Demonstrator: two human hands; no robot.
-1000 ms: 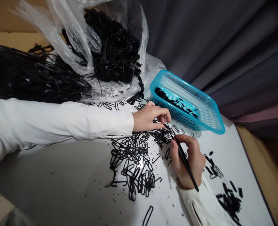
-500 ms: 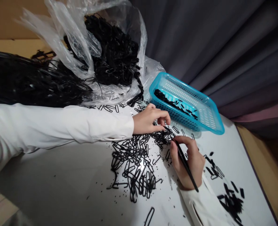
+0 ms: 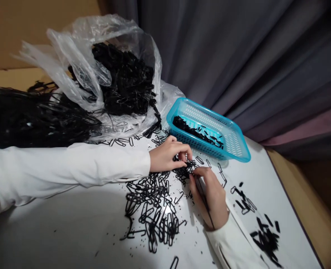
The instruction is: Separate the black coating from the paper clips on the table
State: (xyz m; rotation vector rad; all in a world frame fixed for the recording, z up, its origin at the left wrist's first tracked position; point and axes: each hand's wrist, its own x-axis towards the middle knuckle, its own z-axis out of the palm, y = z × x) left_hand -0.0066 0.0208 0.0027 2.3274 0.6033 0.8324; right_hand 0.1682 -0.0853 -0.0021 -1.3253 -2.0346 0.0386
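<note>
My left hand point(image 3: 171, 154) pinches a small black piece point(image 3: 188, 163) between thumb and fingers, over a heap of thin black loops point(image 3: 154, 194) on the white table point(image 3: 78, 220). Close by on its right, my right hand point(image 3: 210, 194) is closed round a slim dark tool point(image 3: 203, 196), whose tip lies near the left fingertips; the exact contact there is too small to make out. Just beyond both hands sits a blue perforated basket point(image 3: 238, 140) with small black pieces along its near side.
A clear plastic bag point(image 3: 78, 33) full of black pieces point(image 3: 126, 78) stands at the back. Left of it lies a large black bundle point(image 3: 36, 119). Short black strips point(image 3: 267, 239) form a pile at the right, and a grey curtain point(image 3: 210, 48) hangs behind.
The view has shifted, so most things appear lower and further left. My right hand has turned the tool, which now lies more along the palm. The left hand keeps its pinch.
</note>
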